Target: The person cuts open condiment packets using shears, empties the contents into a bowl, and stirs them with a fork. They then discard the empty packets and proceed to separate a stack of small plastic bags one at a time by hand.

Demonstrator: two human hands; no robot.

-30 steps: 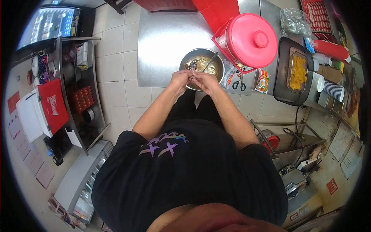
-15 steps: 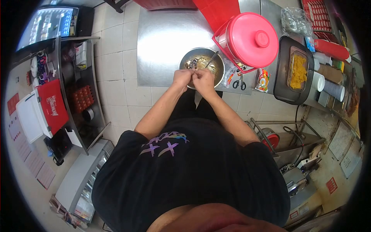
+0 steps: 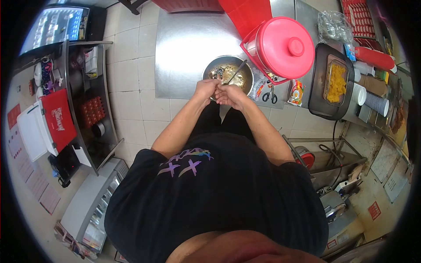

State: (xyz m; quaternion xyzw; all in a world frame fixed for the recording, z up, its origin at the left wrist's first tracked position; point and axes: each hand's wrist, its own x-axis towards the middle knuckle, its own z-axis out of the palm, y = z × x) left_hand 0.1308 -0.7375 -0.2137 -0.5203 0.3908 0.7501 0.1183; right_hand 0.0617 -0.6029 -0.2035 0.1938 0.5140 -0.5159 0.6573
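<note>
In the head view, a round metal bowl of food [image 3: 228,75] is set at the steel worktop's [image 3: 184,52] edge. Over its near rim, the fingers of the left hand [image 3: 230,94] and right hand [image 3: 206,90] are curled nearly closed together; whether anything is gripped cannot be told.

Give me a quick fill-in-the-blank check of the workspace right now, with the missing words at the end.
The left hand and right hand are close together over the ____ side of the round bowl. The scissors lie to the ____ of that bowl. The food in the rectangular dish is coloured ____.

Missing words: near; right; yellow.
</note>
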